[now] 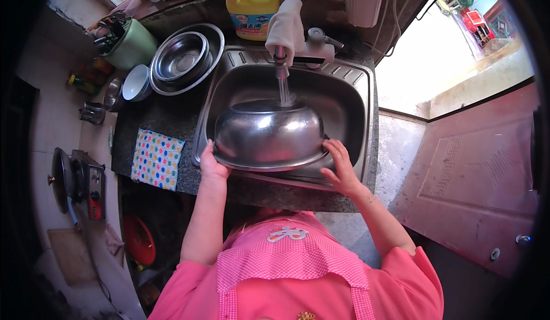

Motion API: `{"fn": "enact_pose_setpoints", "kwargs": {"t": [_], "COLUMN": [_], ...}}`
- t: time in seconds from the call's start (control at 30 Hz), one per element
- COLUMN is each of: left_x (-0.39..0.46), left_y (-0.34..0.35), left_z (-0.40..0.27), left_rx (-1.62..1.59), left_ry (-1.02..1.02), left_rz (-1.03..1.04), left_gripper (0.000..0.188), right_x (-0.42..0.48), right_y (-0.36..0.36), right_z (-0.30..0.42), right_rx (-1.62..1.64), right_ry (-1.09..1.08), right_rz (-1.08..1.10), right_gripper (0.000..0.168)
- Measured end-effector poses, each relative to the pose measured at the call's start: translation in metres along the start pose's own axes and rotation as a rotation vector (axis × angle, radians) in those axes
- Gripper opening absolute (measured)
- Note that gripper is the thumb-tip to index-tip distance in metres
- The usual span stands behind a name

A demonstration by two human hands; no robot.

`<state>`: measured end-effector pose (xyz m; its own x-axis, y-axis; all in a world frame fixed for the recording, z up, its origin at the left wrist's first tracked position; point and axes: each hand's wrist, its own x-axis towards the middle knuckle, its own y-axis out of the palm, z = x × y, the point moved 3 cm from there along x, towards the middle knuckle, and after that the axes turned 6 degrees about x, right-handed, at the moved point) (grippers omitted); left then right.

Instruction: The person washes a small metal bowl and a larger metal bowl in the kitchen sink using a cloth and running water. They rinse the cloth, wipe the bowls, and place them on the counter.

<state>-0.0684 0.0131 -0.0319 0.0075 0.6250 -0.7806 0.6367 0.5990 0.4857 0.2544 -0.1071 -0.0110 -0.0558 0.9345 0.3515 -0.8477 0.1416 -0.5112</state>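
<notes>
A stainless steel basin [270, 137] is tipped over the sink, its outer side and base facing up and its rim towards me. My left hand [213, 165] holds the left of the rim, thumb up along the side and fingers hidden beneath. At the right of the rim, my right hand [341, 165] grips with its fingers on the metal and its thumb apart. Water [284, 90] runs from the tap [280, 56] onto the basin's base. A white cloth [287, 21] is draped over the tap. The basin's inside is hidden.
Around the basin is the steel sink [367, 105]. Nested metal bowls [182, 60], a white bowl [136, 83] and a dotted cloth [157, 159] lie on the left counter. Behind stands a yellow detergent jug [253, 11]. A gas stove [95, 191] is farther left; a door [472, 169] is at right.
</notes>
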Motion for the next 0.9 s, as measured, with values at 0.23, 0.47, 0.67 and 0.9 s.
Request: {"fn": "enact_pose_setpoints", "kwargs": {"t": [0.23, 0.47, 0.67, 0.9], "left_x": [-0.060, -0.096, -0.094, -0.097], "left_y": [0.059, 0.078, 0.074, 0.075], "left_z": [0.009, 0.035, 0.023, 0.033], "left_rx": [-0.021, 0.081, 0.136, 0.148], "left_ry": [0.077, 0.127, 0.169, 0.115], "left_rz": [0.209, 0.526, 0.413, 0.451], "left_gripper": [0.032, 0.054, 0.065, 0.073], "right_x": [0.041, 0.103, 0.082, 0.113], "right_y": [0.043, 0.049, 0.030, 0.050], "right_z": [0.077, 0.109, 0.048, 0.116], "right_rx": [-0.091, -0.196, -0.139, -0.312], "right_ry": [-0.337, -0.363, -0.212, -0.437], "right_rz": [0.042, 0.313, 0.247, 0.365], "right_gripper": [0.031, 0.040, 0.047, 0.043]}}
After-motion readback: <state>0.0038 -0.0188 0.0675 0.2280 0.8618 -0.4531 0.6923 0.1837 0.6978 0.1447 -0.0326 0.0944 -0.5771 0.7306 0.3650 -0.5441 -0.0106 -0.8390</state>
